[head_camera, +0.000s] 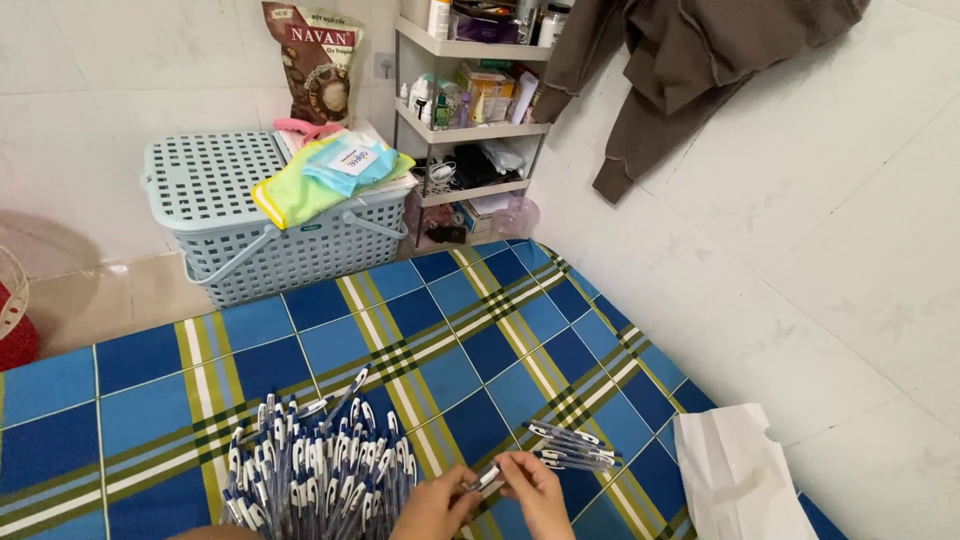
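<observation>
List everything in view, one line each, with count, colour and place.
pens, large pile: many, blue and white, on the mat at bottom left
pens, small group: a few, blue and white, on the mat right of the hands
pen: one, blue and white, held between both hands
mat: one, blue, green and white plaid, on the floor
basket: one, pale blue, lidded, against the wall
cloths: several, yellow, green and blue, on the basket
bag: one, brown, behind the basket
shelf rack: one, white, filled with small items
garment: one, brown, hanging at top right
paper bag: one, white, bottom right
left hand: one, bottom edge
right hand: one, bottom edge
</observation>
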